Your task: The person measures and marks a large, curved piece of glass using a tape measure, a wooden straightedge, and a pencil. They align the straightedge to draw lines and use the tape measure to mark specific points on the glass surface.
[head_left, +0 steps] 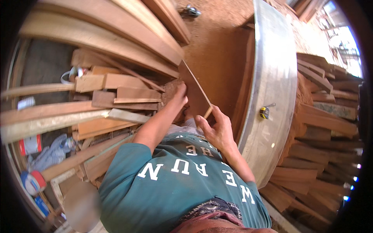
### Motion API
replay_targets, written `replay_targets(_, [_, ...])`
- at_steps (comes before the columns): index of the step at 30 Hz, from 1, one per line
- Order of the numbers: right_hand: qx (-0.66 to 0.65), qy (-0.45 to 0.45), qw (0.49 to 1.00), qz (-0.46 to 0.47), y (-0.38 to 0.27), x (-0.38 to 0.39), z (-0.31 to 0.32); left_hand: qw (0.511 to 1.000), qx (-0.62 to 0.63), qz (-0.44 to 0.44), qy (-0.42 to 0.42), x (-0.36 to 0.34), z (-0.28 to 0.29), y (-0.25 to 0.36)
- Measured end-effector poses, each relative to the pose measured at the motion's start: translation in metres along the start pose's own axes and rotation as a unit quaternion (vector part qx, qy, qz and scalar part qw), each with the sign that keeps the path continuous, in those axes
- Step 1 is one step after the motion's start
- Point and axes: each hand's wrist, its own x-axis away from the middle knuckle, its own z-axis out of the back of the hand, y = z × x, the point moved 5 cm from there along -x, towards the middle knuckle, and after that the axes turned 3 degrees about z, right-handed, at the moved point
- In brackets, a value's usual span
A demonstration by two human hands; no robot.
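Note:
A flat brown wooden board with a pale narrow edge is held tilted in front of my body. My right hand grips its near end, with the thumb on one side and the fingers on the other. Along the board's left side is my left hand, closed against it, with its fingertips partly hidden. The far end of the board comes close to the ends of long planks stacked at the upper left.
On my right runs a long metal-topped bench with a yellow and black tape measure. Shorter wood pieces lie at left; a lumber pile fills the far right. A small dark tool rests on the dusty floor.

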Motion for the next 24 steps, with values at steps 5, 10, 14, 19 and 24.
replay_targets(5, [-0.009, 0.013, 0.998, 0.053, -0.031, -0.055, 0.068, 0.995, -0.024, 0.034, -0.085, -0.038, -0.097, 0.030])
replay_targets(10, [0.068, 0.095, 0.983, 0.145, -0.044, -0.077, 0.116, 0.988, -0.053, 0.053, -0.134, -0.060, -0.168, 0.045])
replay_targets(14, [0.049, 0.143, 0.979, 0.135, -0.048, -0.079, 0.148, 0.987, -0.070, 0.037, -0.142, -0.083, -0.222, 0.058])
replay_targets(19, [0.023, 0.201, 0.977, 0.066, -0.027, -0.075, 0.186, 0.978, -0.148, -0.083, -0.123, -0.120, -0.285, 0.076])
replay_targets(24, [-0.068, 0.186, 0.979, -0.055, 0.022, -0.089, 0.216, 0.961, -0.175, -0.080, -0.199, -0.169, -0.337, 0.115])
